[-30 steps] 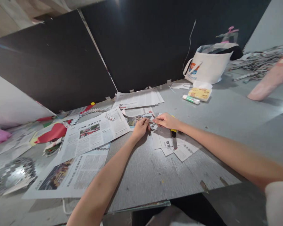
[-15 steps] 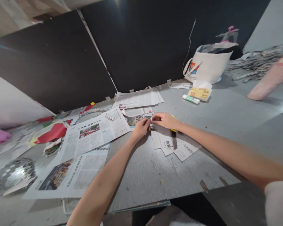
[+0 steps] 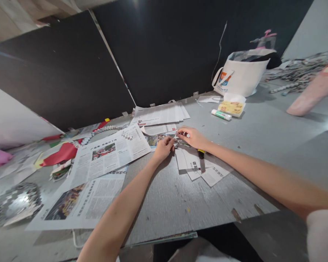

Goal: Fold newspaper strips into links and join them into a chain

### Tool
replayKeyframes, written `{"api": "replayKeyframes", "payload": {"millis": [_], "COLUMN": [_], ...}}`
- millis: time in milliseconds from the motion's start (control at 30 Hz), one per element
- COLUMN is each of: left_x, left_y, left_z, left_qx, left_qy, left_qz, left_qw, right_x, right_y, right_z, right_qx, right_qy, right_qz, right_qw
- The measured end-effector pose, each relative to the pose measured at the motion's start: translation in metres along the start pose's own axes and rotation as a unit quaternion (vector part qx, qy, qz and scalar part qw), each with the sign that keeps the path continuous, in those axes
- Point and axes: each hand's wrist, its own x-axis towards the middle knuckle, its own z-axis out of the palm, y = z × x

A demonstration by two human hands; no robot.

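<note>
My left hand [image 3: 164,148] is closed in a pinch on a small piece of folded newspaper [image 3: 176,138]. Thumb and fingers of my right hand [image 3: 192,138] close on the other end of that piece, whose exact shape is mostly hidden. Under and beside my right wrist lies a utility knife [image 3: 201,160], black with a yellow part, partly covered by the forearm. It rests on several cut newspaper pieces [image 3: 214,174]. A printed newspaper sheet [image 3: 112,153] spreads to the left of my left hand, overlapping another sheet [image 3: 90,203].
Behind the hands lie stacked papers [image 3: 158,115]. A glue stick [image 3: 221,115], a yellow tissue pack [image 3: 231,108] and a white bag [image 3: 242,76] stand at the back right. Woven paper chain [image 3: 16,202] and red paper [image 3: 60,154] lie left. A dark panel [image 3: 166,51] bounds the table.
My right hand has shifted slightly up, its fingers changing position on the small piece. More of the piece shows between the hands. My left hand stays in place.
</note>
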Motion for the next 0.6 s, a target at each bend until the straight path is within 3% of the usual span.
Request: {"api": "replayKeyframes", "payload": {"millis": [167, 400, 600], "left_x": [0.0011, 0.0013, -0.0005], "left_y": [0.0019, 0.0008, 0.0061], "left_z": [-0.0010, 0.0020, 0.0011], "left_qx": [-0.042, 0.032, -0.007], "left_qy": [0.025, 0.007, 0.027], "left_qz": [-0.008, -0.028, -0.034], "left_qw": [0.999, 0.999, 0.999], "right_x": [0.0007, -0.0022, -0.0036], "right_y": [0.0035, -0.0011, -0.0042], "right_z": [-0.0025, -0.0033, -0.0049], "right_qx": [0.042, 0.093, 0.098], "right_qy": [-0.004, -0.015, -0.037], "right_qz": [-0.011, -0.039, -0.026], "right_qw": [0.999, 0.995, 0.994]}}
